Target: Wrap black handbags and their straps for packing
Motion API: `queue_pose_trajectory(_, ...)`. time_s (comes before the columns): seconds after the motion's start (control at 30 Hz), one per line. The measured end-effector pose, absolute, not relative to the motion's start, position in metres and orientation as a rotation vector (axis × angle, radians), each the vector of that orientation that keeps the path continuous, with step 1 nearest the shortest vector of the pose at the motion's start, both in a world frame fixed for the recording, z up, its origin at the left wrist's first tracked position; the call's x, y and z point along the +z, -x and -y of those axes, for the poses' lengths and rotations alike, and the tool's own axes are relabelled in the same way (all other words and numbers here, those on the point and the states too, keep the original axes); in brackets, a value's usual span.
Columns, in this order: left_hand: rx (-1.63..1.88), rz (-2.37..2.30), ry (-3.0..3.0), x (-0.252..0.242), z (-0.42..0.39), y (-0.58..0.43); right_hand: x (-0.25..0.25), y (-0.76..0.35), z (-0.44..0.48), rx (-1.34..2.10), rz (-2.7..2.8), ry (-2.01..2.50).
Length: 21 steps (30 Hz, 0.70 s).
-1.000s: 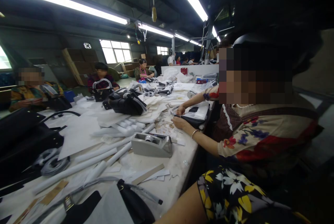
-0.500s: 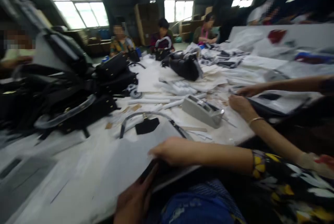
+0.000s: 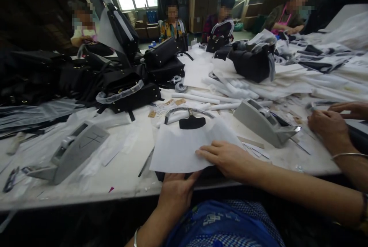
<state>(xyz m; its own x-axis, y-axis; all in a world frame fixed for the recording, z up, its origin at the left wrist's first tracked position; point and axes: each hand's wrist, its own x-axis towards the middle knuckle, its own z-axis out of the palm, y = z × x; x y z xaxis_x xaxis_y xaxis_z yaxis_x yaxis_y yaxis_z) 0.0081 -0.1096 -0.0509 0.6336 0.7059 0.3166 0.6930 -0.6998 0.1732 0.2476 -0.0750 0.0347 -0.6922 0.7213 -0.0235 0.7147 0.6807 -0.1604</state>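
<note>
A white paper sheet [image 3: 184, 147] lies over a black handbag at the near edge of the white table [image 3: 120, 170]; only the bag's black top tab [image 3: 192, 122] and handle show beyond the paper. My left hand [image 3: 176, 191] grips the near edge of the bag and paper from below, thumb on top. My right hand [image 3: 227, 157] rests flat on the sheet's right part, fingers stretched out.
Grey tape dispensers sit at left [image 3: 69, 151] and right [image 3: 264, 122]. Black handbags [image 3: 123, 82] are piled at left, rolled white paper [image 3: 230, 89] at centre. A neighbour's hands [image 3: 330, 124] work at right. Several people sit across the table.
The view swung left and down from the neighbour to the table in front of me. Both my hands came onto the paper-covered bag, which now lies squarely before me.
</note>
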Motion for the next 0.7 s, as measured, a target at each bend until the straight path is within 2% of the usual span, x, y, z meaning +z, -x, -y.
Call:
queue_pose_trajectory(0.2,0.604,-1.215,-2.828,-0.049,0.111,-0.023,0.047,-0.262,0.079,0.270,2.581,1.594)
queue_pose_trajectory(0.4,0.635,-1.187,-2.804,-0.056,0.110,-0.024,0.027,-0.263,0.089,0.290,2.838,1.232)
queue_pose_trajectory(0.7,0.773,-1.143,-2.913,-0.059,0.110,-0.025,0.014,-0.254,0.099,0.418,2.927,1.380)
